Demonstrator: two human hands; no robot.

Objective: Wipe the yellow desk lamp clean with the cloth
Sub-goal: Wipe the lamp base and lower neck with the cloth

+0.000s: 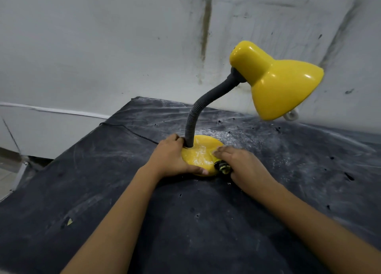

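I see a glossy, smooth yellow shade (282, 84) on the lamp, catching bright highlights like enamelled metal or hard plastic. Its neck (203, 102) is matt grey and ribbed. The round base (201, 153) shines wet or filmy. The table cover (103, 191) looks like thin black plastic sheet, wrinkled, dusty and pitted. The wall (103, 47) is matt, stained plaster.

Two bare forearms coming up from the bottom edge, no sleeves anywhere, no watch, no bands, no rings seen. Left hand (172, 158) ungloved, thumbnail short & plain, no polish. Right hand (240, 162) ungloved too, knuckles showing, nails mostly hidden, slightly blurred. Nothing worn on either wrist
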